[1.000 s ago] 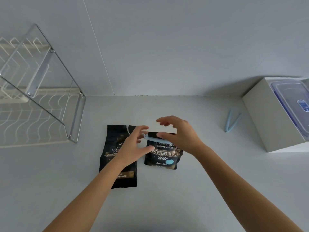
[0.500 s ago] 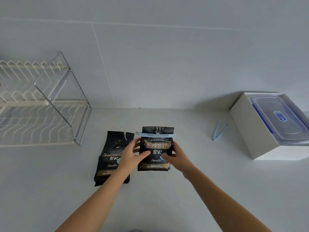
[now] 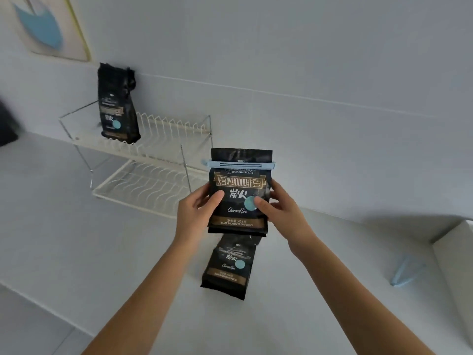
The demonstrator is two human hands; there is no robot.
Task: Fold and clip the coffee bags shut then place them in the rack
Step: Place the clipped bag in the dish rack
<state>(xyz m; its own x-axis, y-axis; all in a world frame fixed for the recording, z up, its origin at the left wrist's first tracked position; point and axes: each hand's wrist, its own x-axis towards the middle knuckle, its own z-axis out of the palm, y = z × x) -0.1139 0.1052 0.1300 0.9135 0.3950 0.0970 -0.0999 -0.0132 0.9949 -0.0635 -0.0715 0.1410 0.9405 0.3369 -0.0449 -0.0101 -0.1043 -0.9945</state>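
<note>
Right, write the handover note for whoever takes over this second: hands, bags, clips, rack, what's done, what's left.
Hands: left hand and right hand both grip the clipped bag by its sides, upright, off the counter and right of the rack.
Clip: a blue clip is closed across that bag near its top.
Second bag: stands on the rack's upper shelf, no clip visible.
Third bag: lies flat on the counter below the hands, top hidden.
Spare clip: on the counter at right.
Done: held bag clipped.
Left: rack it, clip and rack the third bag, and check the racked one.
</note>
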